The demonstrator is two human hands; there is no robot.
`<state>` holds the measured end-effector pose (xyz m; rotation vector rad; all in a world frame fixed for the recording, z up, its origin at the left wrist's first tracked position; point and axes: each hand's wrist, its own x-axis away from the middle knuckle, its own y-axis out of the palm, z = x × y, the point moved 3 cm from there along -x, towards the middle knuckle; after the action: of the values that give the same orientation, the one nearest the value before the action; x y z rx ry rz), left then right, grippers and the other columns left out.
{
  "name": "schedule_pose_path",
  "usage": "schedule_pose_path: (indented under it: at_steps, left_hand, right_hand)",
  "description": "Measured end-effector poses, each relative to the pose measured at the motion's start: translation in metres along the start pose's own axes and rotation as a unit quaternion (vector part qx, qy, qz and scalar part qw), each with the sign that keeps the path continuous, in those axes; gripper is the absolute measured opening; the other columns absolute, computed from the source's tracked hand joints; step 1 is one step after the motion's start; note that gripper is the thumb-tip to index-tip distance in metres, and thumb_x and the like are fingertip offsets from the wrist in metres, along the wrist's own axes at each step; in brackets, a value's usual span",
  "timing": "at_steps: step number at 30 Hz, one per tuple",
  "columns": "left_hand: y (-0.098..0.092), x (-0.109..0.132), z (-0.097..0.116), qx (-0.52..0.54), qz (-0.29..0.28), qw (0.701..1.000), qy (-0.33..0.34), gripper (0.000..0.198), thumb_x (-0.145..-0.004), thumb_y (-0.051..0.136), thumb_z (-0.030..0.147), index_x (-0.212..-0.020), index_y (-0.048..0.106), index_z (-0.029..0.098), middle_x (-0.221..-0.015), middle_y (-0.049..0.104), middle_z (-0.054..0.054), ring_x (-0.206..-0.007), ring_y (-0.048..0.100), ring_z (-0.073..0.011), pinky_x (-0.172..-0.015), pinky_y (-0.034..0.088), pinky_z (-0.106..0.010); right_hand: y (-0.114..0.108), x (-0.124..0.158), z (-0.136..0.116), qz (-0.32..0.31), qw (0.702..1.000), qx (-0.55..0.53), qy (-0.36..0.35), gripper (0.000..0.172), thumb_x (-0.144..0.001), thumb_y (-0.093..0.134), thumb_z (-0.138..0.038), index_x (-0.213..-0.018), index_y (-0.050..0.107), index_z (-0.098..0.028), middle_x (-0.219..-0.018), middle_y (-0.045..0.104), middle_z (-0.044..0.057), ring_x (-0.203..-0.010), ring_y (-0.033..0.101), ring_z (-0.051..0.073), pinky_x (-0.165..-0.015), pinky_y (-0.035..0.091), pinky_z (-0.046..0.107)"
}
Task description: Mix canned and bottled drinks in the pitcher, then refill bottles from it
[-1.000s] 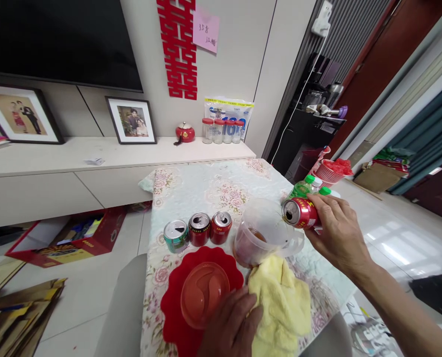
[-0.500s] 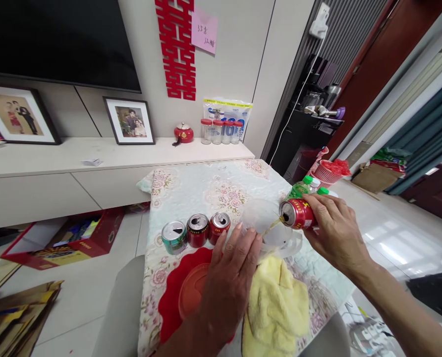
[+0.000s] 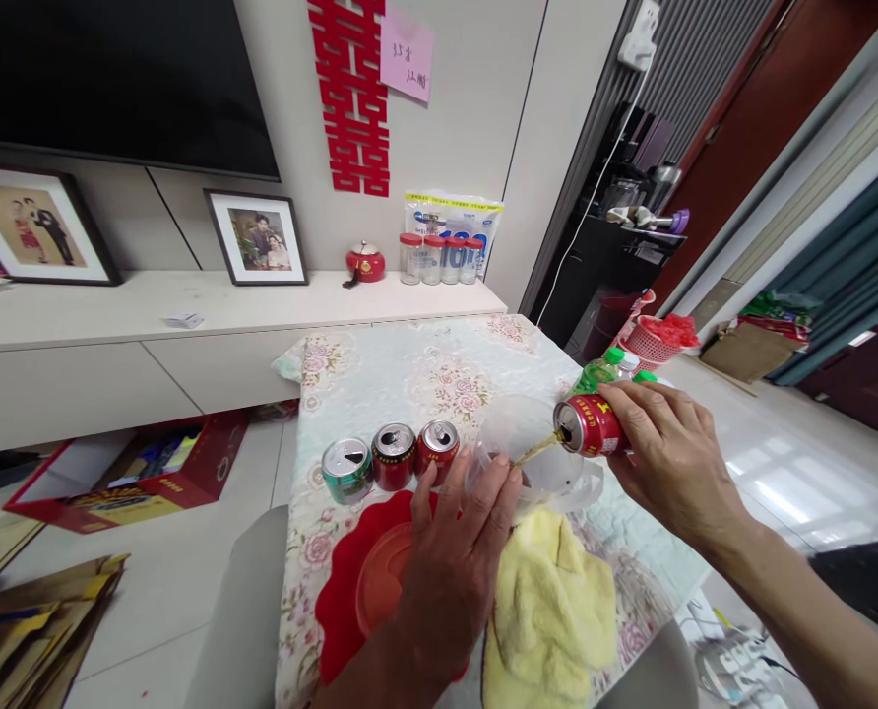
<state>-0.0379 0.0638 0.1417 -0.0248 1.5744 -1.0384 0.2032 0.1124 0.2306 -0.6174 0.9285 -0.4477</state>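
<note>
A red drink can [image 3: 594, 424] lies tilted on its side in my right hand [image 3: 675, 458], whose fingers wrap round it. Brownish liquid runs from its mouth into a translucent plastic jug [image 3: 509, 418] with a handle at the right. My left hand [image 3: 463, 547] stretches over a red scalloped mat [image 3: 340, 571] and an orange-red lid [image 3: 380, 581]; its fingers are apart, with the tips at the jug's near left side. Whether they touch the jug is hard to tell. Three opened cans stand left of the jug: a green one [image 3: 347, 471], a dark red one [image 3: 394, 457] and a red one [image 3: 437, 448].
A yellow cloth [image 3: 553, 611] lies at the table's near edge. Green-capped bottles [image 3: 605, 369] stand behind my right hand. The flowered tablecloth [image 3: 439, 369] reaches a white cabinet [image 3: 262, 305] bearing picture frames, red-lidded jars [image 3: 430, 261] and a red pot [image 3: 365, 264].
Liquid keeps pouring from the can in my right hand. My left hand's fingers have shifted and spread slightly, and the jug's position is nearly the same.
</note>
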Motion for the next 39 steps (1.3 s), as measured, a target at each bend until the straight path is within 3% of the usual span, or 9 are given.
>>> schedule_pose_path:
  at_steps: [7, 13, 24, 39]
  left_hand:
    - [0.002, 0.001, 0.0, 0.017, 0.02, 1.0, -0.006, 0.058, -0.092, 0.048, -0.002, -0.143, 0.067, 0.019, -0.145, 0.075, 0.0, -0.139, 0.065, -0.0319, -0.117, 0.055, -0.058]
    - [0.001, 0.001, -0.001, 0.01, -0.01, 1.0, -0.012, 0.059, -0.094, 0.049, -0.001, -0.145, 0.065, 0.022, -0.145, 0.075, -0.001, -0.142, 0.063, -0.0297, -0.123, 0.05, -0.054]
    - [0.0, 0.0, 0.0, 0.014, -0.004, 1.0, -0.018, 0.05, -0.099, 0.049, 0.004, -0.142, 0.068, 0.023, -0.143, 0.076, -0.001, -0.139, 0.067, -0.0316, -0.113, 0.059, -0.056]
    - [0.0, 0.0, 0.001, -0.002, 0.002, 1.0, -0.013, 0.048, -0.103, 0.046, 0.004, -0.142, 0.068, 0.022, -0.146, 0.074, 0.003, -0.133, 0.07, -0.0327, -0.106, 0.059, -0.058]
  right_hand:
    - [-0.003, -0.004, -0.002, 0.0, 1.0, 0.011, -0.01, 0.048, -0.092, 0.068, -0.013, -0.139, 0.058, -0.014, -0.129, 0.074, 0.015, -0.116, 0.066, 0.037, -0.096, 0.046, 0.048]
    - [-0.007, -0.008, -0.004, 0.001, 1.0, 0.023, -0.016, 0.047, -0.092, 0.069, -0.011, -0.138, 0.059, -0.015, -0.126, 0.075, 0.013, -0.115, 0.066, 0.035, -0.097, 0.044, 0.048]
    - [-0.009, -0.013, -0.006, -0.008, 0.998, 0.034, -0.045, 0.043, -0.094, 0.068, -0.01, -0.136, 0.06, -0.015, -0.128, 0.074, 0.015, -0.119, 0.066, 0.036, -0.1, 0.042, 0.049]
    - [-0.01, -0.015, -0.008, -0.01, 0.998, 0.026, -0.064, 0.049, -0.094, 0.068, -0.007, -0.141, 0.057, -0.019, -0.135, 0.074, 0.013, -0.125, 0.065, 0.035, -0.103, 0.042, 0.05]
